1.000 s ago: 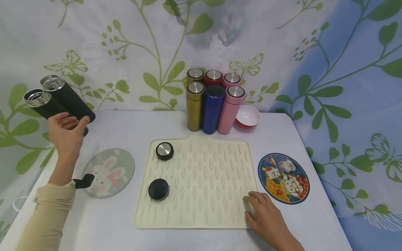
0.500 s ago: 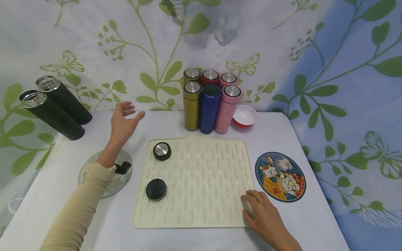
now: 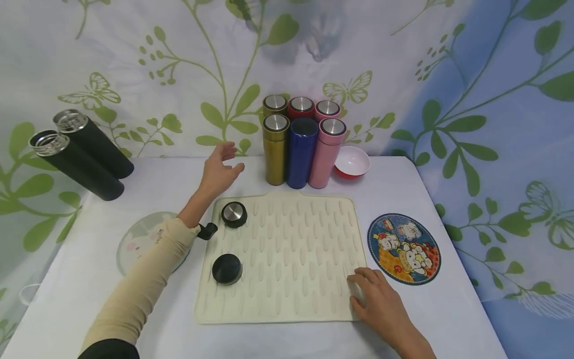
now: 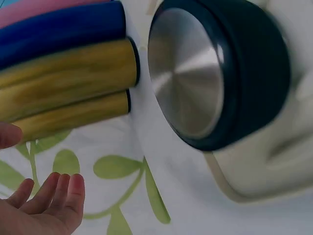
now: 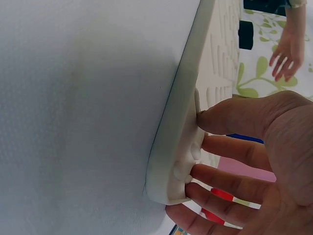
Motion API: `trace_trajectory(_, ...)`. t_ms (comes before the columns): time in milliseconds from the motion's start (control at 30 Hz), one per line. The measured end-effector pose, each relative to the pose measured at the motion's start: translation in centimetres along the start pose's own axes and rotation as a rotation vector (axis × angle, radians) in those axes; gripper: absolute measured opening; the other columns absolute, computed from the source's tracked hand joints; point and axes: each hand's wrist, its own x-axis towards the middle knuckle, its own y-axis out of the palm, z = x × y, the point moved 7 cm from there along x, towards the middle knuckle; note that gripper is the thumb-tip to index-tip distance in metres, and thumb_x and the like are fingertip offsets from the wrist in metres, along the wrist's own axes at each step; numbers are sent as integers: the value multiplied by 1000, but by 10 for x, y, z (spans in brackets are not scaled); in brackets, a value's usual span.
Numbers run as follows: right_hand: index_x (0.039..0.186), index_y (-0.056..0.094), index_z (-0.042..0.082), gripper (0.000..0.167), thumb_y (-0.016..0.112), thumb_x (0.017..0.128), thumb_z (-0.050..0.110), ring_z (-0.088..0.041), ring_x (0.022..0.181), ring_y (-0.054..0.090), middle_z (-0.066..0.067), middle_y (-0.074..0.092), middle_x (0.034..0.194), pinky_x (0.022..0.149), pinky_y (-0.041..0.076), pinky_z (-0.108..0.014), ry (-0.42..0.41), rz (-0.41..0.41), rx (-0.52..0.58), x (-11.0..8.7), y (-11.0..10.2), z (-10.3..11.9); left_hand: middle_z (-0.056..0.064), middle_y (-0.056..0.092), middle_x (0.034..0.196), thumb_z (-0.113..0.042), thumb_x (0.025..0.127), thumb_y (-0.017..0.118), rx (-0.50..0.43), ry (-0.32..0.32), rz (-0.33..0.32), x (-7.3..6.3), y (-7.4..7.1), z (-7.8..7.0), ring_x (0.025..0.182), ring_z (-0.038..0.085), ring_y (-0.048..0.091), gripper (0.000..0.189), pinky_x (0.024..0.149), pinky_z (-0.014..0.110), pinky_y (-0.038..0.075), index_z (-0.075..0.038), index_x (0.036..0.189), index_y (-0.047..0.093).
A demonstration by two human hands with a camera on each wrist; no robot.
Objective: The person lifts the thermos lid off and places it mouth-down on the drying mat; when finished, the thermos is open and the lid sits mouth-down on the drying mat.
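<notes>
The left hand (image 3: 219, 172) is hovering with thumb and fingers parted wide, holding nothing and staying clear of the front gold bottle (image 3: 275, 157) to its right. That bottle is standing upright, lid on, at the left end of the front row, with the blue bottle (image 3: 302, 154) just beside it. Its smooth metallic body is suggesting something stiff, slippery and hardly fragile; its weight is depending on contents nobody can see. Mid-body, from the free left side, is looking like the surest hold. The right hand (image 3: 378, 306) is resting loose, bent fingers on the near right corner of the cream mat (image 3: 291, 249), which is probably light and flexible. Two black lids (image 3: 234, 214) are lying on the mat; two lidless black bottles (image 3: 100, 144) are standing far left.
</notes>
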Motion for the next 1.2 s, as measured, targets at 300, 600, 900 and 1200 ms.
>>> trace_trajectory(300, 103, 74, 11, 37, 88, 69, 15, -28, 106, 58, -8, 64, 118, 85, 55, -46, 41, 22, -9, -4, 4, -4, 17, 46, 150, -15, 91, 66, 18, -1, 115, 13, 53, -14, 139, 26, 42, 71, 106, 41, 42, -4, 152, 32)
trace_trajectory(600, 102, 74, 11, 37, 89, 69, 13, -26, 104, 58, -7, 64, 116, 85, 54, -44, 12, 12, 3, -2, 5, -3, 21, 41, 151, -17, 85, 77, -74, -30, 35, 22, 71, -21, 139, 32, 41, 98, 108, 45, 38, -7, 157, 12)
trace_trajectory(900, 100, 74, 12, 36, 90, 68, 13, -25, 104, 58, -6, 64, 115, 87, 53, -44, -2, -22, 12, -2, 6, -4, 19, 55, 140, -19, 80, 83, -141, -20, -50, 24, 75, -21, 129, 31, 53, 97, 103, 45, 44, -5, 155, 23)
trace_trajectory(1200, 102, 74, 13, 35, 88, 70, 12, -27, 108, 58, -7, 64, 118, 88, 53, -45, 14, -30, 25, -3, 1, -1, 14, 59, 131, -25, 78, 86, -84, 24, -74, 25, 72, -21, 119, 29, 56, 80, 98, 43, 46, -8, 144, 44)
